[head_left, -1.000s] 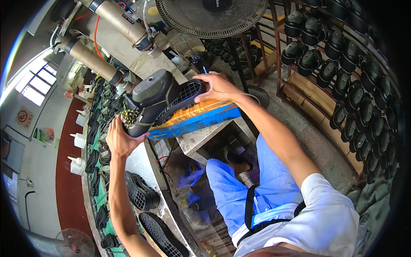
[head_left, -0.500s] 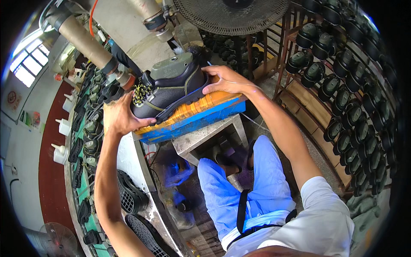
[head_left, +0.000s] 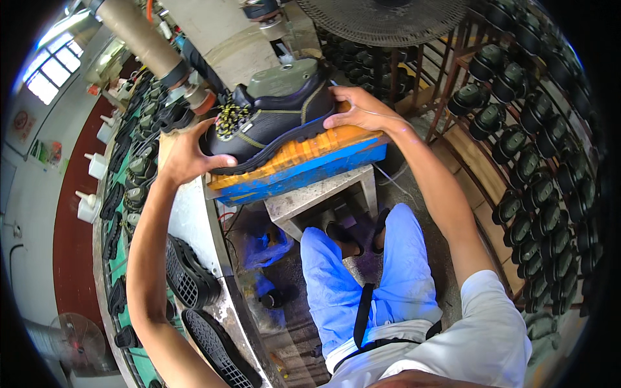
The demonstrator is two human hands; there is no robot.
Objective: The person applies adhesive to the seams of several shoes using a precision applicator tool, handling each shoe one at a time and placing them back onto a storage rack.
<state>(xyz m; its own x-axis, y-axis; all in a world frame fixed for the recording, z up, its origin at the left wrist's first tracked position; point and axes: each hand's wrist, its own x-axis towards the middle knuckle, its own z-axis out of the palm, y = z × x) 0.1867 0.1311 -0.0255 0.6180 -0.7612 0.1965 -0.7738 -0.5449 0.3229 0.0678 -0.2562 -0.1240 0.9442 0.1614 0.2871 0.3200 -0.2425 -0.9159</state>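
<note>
Shoe (head_left: pixel 275 126) rests on orange block (head_left: pixel 294 159); fingers of left hand (head_left: pixel 184 155) grip toe, right hand (head_left: pixel 362 111) grips heel, probably for steadiness.

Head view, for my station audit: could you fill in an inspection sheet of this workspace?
Surface: orange-topped blue block, scuffed, above a grey stand.
Job's things: black shoe, sole down over the block's top, yellow-and-black laces, green form in its opening.
Clutter: two loose soles on the bench at left; blue plastic bag on the floor.
Grip: left hand holds the toe, right hand the heel.
Cables: orange-red hose at top left; thin pale cord right of the stand, ends unclear.
Surroundings: fan ahead; rows of dark shoes at right; white bottles at left.
</note>
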